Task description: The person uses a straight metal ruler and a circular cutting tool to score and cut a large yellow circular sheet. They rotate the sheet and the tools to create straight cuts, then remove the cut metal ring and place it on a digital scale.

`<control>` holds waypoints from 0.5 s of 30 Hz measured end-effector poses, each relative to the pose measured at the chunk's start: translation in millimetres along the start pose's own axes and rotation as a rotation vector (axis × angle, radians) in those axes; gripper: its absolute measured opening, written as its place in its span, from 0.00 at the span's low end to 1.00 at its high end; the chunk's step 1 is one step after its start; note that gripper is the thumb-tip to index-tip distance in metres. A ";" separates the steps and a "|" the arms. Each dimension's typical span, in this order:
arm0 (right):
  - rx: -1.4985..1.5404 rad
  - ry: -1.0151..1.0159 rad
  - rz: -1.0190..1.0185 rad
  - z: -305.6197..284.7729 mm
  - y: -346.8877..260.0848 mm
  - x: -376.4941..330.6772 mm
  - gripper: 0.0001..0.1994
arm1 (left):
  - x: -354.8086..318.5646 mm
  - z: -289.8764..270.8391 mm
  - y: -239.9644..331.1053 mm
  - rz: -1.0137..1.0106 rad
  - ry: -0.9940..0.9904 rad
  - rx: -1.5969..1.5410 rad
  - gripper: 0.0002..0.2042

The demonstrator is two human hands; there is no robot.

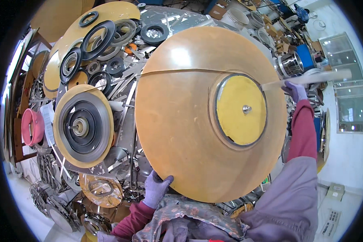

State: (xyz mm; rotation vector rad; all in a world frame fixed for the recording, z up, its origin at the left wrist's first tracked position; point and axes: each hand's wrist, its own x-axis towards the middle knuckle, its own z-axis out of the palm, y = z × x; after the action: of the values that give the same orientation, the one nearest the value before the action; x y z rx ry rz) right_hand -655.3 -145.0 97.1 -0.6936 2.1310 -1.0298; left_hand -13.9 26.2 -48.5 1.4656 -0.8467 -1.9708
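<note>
Large round tan board disc: smooth, faint sheen, light glare near top. Yellow matt inner circle with small shiny metal pin at centre. Thin pale metal strip: flat, bright. Purple knitted cloth gloves on left hand and right hand. Black rubber-like rings: matt.

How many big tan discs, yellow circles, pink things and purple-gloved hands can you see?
Big tan disc held up in front: 1
Yellow circle in its middle: 1
Pink round thing at the left: 1
Purple-gloved hands: 2, the left hand and the right hand
Total: 5
</note>
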 end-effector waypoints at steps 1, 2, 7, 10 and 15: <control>0.082 0.007 -0.131 4.9 9.0 -15.0 0.15 | -0.3 -0.4 0.9 -0.001 0.006 -0.032 0.18; 0.123 0.069 -0.092 8.0 16.6 -30.8 0.18 | -1.0 -0.3 1.7 -0.002 0.011 -0.063 0.18; 0.003 0.310 -0.009 -32.5 93.3 -108.2 0.19 | 1.7 -3.2 -0.4 -0.015 -0.022 -0.083 0.17; -0.063 0.418 -0.173 -25.6 111.9 -158.9 0.15 | 8.1 -10.0 -3.9 0.002 -0.019 -0.025 0.16; -0.062 0.496 0.013 -14.0 120.8 -225.3 0.14 | 37.5 -26.3 19.7 0.189 0.108 0.041 0.15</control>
State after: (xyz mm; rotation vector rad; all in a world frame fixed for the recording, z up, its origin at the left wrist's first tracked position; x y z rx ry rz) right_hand -542.4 84.1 79.4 -0.4846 2.5934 -1.2292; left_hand 2.5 -18.6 -62.8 1.4448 -0.9453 -1.7302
